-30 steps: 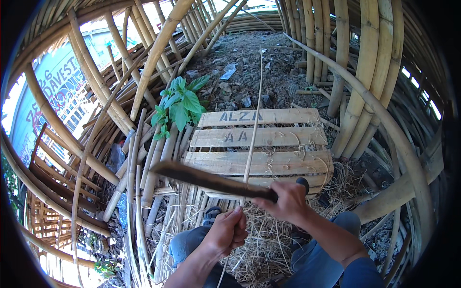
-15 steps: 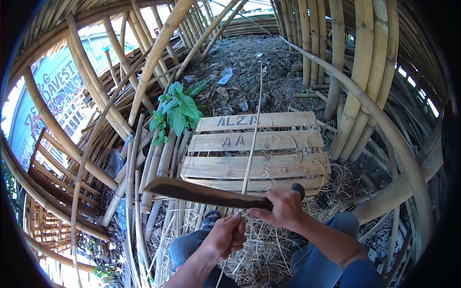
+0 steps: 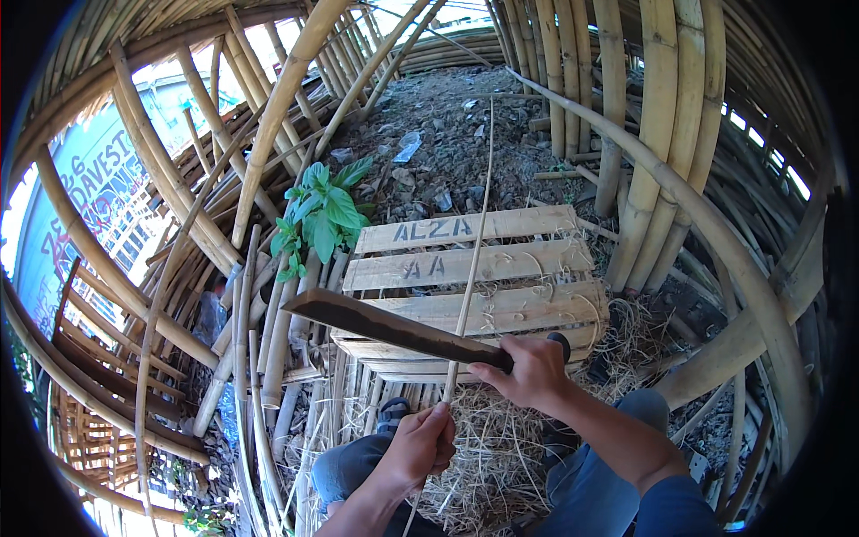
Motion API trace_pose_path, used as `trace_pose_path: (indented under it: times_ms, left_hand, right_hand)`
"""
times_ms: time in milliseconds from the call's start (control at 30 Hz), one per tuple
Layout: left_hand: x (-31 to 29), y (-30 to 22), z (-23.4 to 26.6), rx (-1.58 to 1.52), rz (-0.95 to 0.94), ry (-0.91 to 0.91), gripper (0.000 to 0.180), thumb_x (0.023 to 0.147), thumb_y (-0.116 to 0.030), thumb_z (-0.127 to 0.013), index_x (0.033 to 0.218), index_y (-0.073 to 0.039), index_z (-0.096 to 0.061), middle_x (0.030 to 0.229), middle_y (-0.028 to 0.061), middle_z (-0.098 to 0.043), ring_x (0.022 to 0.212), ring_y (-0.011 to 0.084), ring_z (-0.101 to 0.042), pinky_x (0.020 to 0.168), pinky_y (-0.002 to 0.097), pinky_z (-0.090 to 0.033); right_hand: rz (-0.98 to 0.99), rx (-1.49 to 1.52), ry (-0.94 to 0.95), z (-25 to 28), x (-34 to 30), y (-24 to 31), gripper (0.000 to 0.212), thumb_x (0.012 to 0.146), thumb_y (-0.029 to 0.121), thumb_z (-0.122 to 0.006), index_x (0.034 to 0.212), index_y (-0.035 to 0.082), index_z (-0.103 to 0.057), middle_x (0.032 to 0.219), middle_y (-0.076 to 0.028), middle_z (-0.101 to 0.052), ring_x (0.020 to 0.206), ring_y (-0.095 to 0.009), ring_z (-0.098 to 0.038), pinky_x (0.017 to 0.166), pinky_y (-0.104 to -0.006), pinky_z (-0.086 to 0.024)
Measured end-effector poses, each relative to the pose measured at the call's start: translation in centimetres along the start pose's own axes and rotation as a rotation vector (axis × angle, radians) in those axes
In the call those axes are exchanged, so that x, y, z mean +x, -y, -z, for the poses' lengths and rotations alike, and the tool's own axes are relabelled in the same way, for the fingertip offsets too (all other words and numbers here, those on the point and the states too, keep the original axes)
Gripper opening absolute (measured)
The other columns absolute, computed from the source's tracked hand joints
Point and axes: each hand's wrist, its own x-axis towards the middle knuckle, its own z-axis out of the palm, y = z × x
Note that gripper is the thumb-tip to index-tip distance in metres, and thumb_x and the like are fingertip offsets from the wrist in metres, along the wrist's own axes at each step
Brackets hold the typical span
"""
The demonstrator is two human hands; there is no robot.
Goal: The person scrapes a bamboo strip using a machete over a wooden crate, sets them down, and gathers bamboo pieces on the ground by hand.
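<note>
My left hand [image 3: 419, 444] is closed around a long thin bamboo strip [image 3: 476, 242], which runs away from me over the crate and tapers toward the far ground. My right hand [image 3: 530, 371] grips the dark handle of a machete [image 3: 394, 327]. Its long, broad blade points left and lies across the strip, just beyond my left hand. Whether the edge touches the strip I cannot tell. Under the blade stands a slatted wooden crate [image 3: 465, 311] with dark lettering on its slats.
Pale shavings [image 3: 483, 465] cover the ground between my knees. A leafy green plant [image 3: 324, 210] grows left of the crate, beside cut bamboo poles [image 3: 284, 336]. Upright bamboo poles [image 3: 676, 134] stand at the right, and a long curved pole [image 3: 680, 192] arches past them.
The machete has tilted so its tip sits higher than its handle and slightly right of before. My left hand still holds the strip, a little lower. The whole view has shifted slightly.
</note>
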Motion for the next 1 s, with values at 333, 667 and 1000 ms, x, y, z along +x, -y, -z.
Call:
trace_pose_path:
  times_ms: [333,667,1000]
  left_hand:
    - [0.1,1.1,-0.5,0.083,-0.096,-0.077,0.039,0.101,-0.030,-0.035,0.071,-0.007,-0.044,0.047,-0.0028,-0.030,0.035,0.0074,-0.022,0.034,0.0249,-0.016]
    - [0.0,1.1,-0.6,0.117,-0.134,-0.083,0.040,0.101,-0.030,-0.034,0.070,-0.006,-0.044,0.047,-0.0021,-0.030,0.034,0.0081,-0.023,0.033,0.0252,-0.016]
    - [-0.2,1.0,0.3,0.098,-0.072,-0.047,0.042,0.101,-0.031,-0.036,0.070,-0.005,-0.048,0.050,-0.0005,-0.038,0.038,0.0083,-0.033,0.036,0.0237,-0.025]
  right_hand:
    - [0.019,-0.022,-0.074,0.1,0.6,0.3,0.059,0.080,0.062,-0.058,0.055,0.009,-0.051,0.043,-0.005,-0.048,0.037,-0.018,-0.052,0.036,-0.0340,-0.041]
    - [-0.095,0.045,-0.052,0.1,0.5,0.4,0.058,0.080,0.061,-0.059,0.059,0.007,-0.055,0.049,-0.009,-0.054,0.041,-0.023,-0.056,0.040,-0.0351,-0.043]
    - [-0.085,-0.026,-0.111,0.3,0.6,-0.5,0.059,0.081,0.062,-0.056,0.060,0.007,-0.055,0.047,-0.008,-0.053,0.041,-0.023,-0.058,0.040,-0.0366,-0.044]
